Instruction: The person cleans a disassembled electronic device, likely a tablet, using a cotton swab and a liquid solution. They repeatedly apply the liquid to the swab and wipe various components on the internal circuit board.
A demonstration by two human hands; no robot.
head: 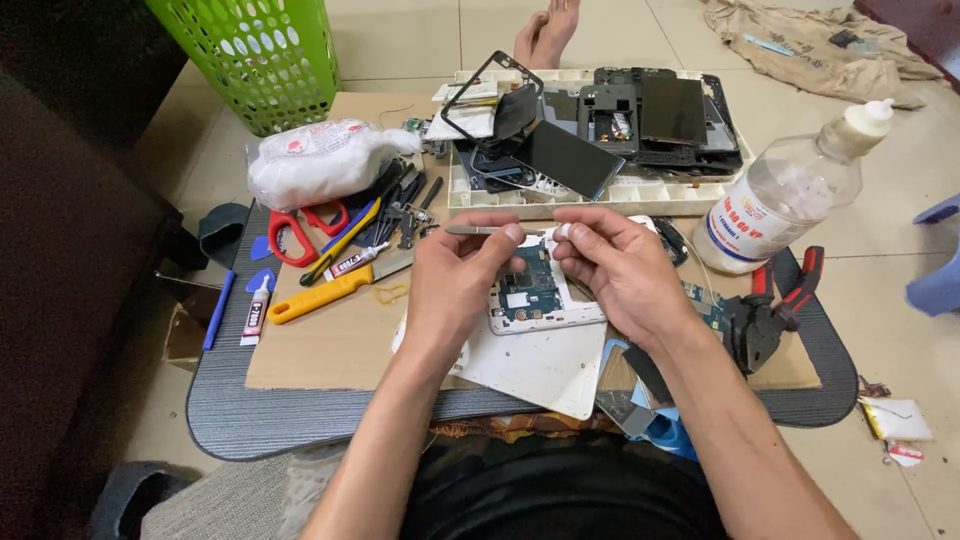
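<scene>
Seen from the head camera, your left hand (455,275) pinches a thin metal pair of tweezers (480,230) between thumb and forefinger, tips pointing right. Your right hand (620,270) has its fingertips closed together on a small white bit (561,231), too small to identify, just beside the tweezer tips. Both hands hover over an opened phone (535,300) with a white frame and a blue circuit board exposed, lying on a white sheet (540,365) on the cardboard-covered surface (330,350).

The board looks light, stiff and fragile, so hold the phone by its white frame edges, not the board. The tweezers look slim and slippery, best gripped mid-shaft.

To your left lie red scissors (295,235), a yellow-handled knife (320,295), a glue tube (257,310) and a white bag (320,160). Ahead, a white tray (600,195) holds dark phone parts, close to your knuckles. To your right stand a clear bottle (785,195) and red-handled pliers (775,310). Open room is mainly the bare cardboard at the lower left; the near edge of the surface sits just above your lap.
</scene>
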